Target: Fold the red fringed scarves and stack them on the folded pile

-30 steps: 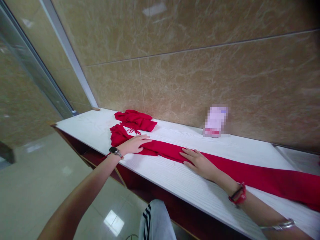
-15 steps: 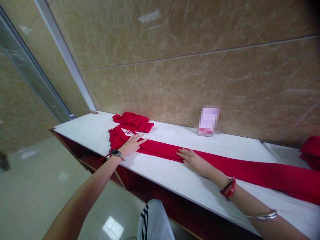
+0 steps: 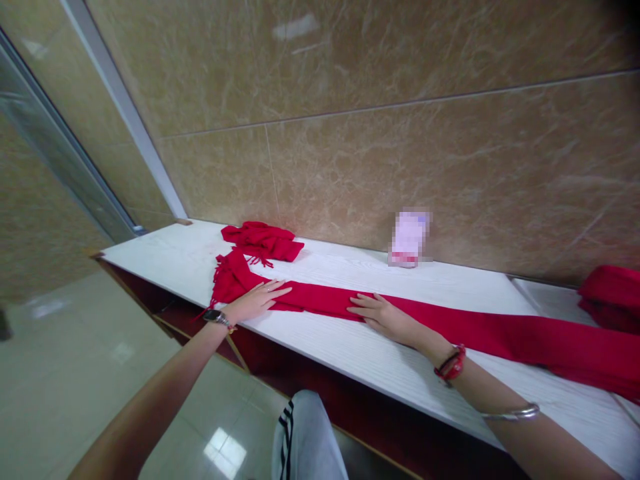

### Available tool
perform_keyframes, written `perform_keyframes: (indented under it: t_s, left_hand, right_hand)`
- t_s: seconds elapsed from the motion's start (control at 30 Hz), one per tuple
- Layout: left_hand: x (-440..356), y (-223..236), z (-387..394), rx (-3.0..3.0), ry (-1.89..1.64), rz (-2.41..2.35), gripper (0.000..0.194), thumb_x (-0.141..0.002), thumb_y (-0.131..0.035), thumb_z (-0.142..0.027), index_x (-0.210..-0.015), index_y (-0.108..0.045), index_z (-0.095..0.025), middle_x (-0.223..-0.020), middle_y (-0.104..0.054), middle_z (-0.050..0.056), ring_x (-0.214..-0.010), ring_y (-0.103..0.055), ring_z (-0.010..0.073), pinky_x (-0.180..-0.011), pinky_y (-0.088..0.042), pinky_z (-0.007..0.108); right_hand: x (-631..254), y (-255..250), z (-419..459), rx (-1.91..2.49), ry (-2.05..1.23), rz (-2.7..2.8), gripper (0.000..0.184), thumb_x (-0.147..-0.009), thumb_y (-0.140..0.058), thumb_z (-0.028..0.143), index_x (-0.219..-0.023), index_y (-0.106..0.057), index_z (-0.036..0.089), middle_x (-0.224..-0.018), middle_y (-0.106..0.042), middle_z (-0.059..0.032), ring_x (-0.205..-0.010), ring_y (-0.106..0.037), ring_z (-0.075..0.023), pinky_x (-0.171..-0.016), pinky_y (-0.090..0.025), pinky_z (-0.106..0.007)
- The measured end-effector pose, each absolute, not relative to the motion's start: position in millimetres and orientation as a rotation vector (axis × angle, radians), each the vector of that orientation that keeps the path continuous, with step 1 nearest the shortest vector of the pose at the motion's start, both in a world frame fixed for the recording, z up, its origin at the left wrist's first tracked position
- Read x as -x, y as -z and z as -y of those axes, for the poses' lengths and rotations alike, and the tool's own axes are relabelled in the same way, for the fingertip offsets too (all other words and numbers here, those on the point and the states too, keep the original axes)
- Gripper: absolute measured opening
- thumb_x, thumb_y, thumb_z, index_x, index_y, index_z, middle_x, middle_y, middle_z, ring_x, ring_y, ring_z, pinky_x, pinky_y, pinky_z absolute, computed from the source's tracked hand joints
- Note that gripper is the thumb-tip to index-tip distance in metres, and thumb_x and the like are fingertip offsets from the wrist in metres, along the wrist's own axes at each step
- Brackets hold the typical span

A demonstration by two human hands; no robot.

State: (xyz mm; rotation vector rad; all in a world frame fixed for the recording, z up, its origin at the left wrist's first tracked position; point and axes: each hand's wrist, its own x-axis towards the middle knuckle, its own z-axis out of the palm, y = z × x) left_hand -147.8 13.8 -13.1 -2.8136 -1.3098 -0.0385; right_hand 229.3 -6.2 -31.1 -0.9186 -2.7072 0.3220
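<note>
Red fabric forms a long scarf (image 3: pixel 320 300) running along the white worktop (image 3: pixel 360 350), from left of centre to the right edge of the frame, its left end crumpled and fringed. Your left hand (image 3: pixel 254 301), left of centre, lies palm down on the scarf beside this gathered end, fingers extended and grasping nothing. Your right hand (image 3: pixel 387 317), just right of centre, rests likewise flat on the smoother length, fingers slightly spread. Behind the fringed end lies a second red cloth (image 3: pixel 265 241), loosely heaped; a folded red bundle (image 3: pixel 610 297) sits at the right edge. Near the tiled wall (image 3: pixel 350 180) stands a pale pink object (image 3: pixel 409 237), pixelated beyond identification.
</note>
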Motion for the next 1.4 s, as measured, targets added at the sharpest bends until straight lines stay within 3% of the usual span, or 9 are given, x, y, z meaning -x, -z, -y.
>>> perform_keyframes:
  t_s: [0.3, 0.57, 0.67, 0.8, 1.03, 1.27, 1.4]
  left_hand:
    - [161, 7, -39, 2.667, -0.072, 1.138, 0.072, -0.076, -0.031, 0.008, -0.135, -0.035, -0.033, -0.144, -0.030, -0.002, -0.131, -0.026, 0.0145, -0.106, -0.022, 0.034]
    - [141, 2, -46, 2.593, -0.022, 1.186, 0.069, -0.075, -0.033, 0.006, -0.134, -0.038, -0.029, -0.145, -0.029, 0.004, -0.132, -0.025, 0.0204, -0.105, -0.025, 0.039]
    - [125, 1, -42, 2.686, 0.031, 1.164, 0.064, -0.076, -0.034, 0.004, -0.133, -0.041, -0.023, -0.143, -0.033, 0.005, -0.132, -0.025, 0.0168, -0.107, -0.024, 0.034]
    - [117, 2, -31, 2.726, 0.232, 1.315, 0.061, -0.079, -0.026, 0.003, -0.136, -0.035, -0.019, -0.143, -0.032, 0.005, -0.131, -0.026, 0.0114, -0.107, -0.023, 0.029]
    - [134, 14, -13, 2.807, -0.057, 1.445, 0.047, -0.093, -0.028, -0.022, -0.137, -0.027, -0.038, -0.148, -0.017, -0.001, -0.135, -0.015, 0.0242, -0.104, -0.017, 0.054]
    - [153, 11, -27, 2.715, -0.077, 1.523, 0.059, -0.085, -0.025, -0.006, -0.139, -0.026, -0.031, -0.146, -0.024, 0.001, -0.134, -0.021, 0.0187, -0.106, -0.019, 0.046]
    - [147, 6, -27, 2.648, -0.114, 1.474, 0.066, -0.078, -0.030, 0.001, -0.137, -0.033, -0.030, -0.146, -0.025, 0.002, -0.134, -0.020, 0.0228, -0.106, -0.016, 0.049]
  right_hand:
    - [-227, 26, 9, 0.945, -0.312, 2.723, 0.047, -0.088, -0.033, 0.014, -0.132, -0.042, 0.025, -0.139, -0.039, -0.0074, -0.131, -0.027, -0.0218, -0.106, -0.016, -0.052]
    - [-226, 27, 9, 0.964, -0.298, 2.710, 0.046, -0.088, -0.032, 0.014, -0.132, -0.043, 0.026, -0.140, -0.039, -0.0078, -0.131, -0.027, -0.0227, -0.105, -0.017, -0.053]
    - [-226, 27, 8, 0.951, -0.340, 2.673, 0.044, -0.090, -0.031, 0.017, -0.131, -0.044, 0.026, -0.139, -0.040, -0.0081, -0.130, -0.029, -0.0228, -0.105, -0.018, -0.053]
    - [-227, 26, 7, 0.933, -0.405, 2.607, 0.043, -0.091, -0.030, 0.020, -0.131, -0.043, 0.026, -0.139, -0.040, -0.0082, -0.130, -0.030, -0.0217, -0.105, -0.018, -0.052]
    - [-229, 29, 5, 0.927, -0.346, 2.717, 0.043, -0.090, -0.032, 0.018, -0.129, -0.045, 0.029, -0.140, -0.039, -0.0060, -0.131, -0.027, -0.0231, -0.104, -0.014, -0.056]
    - [-228, 28, 6, 0.946, -0.327, 2.720, 0.046, -0.088, -0.032, 0.015, -0.131, -0.044, 0.027, -0.140, -0.038, -0.0073, -0.131, -0.027, -0.0220, -0.104, -0.015, -0.054]
    - [-227, 25, 7, 0.943, -0.320, 2.740, 0.045, -0.089, -0.032, 0.016, -0.130, -0.044, 0.026, -0.140, -0.038, -0.0083, -0.131, -0.027, -0.0220, -0.104, -0.015, -0.054]
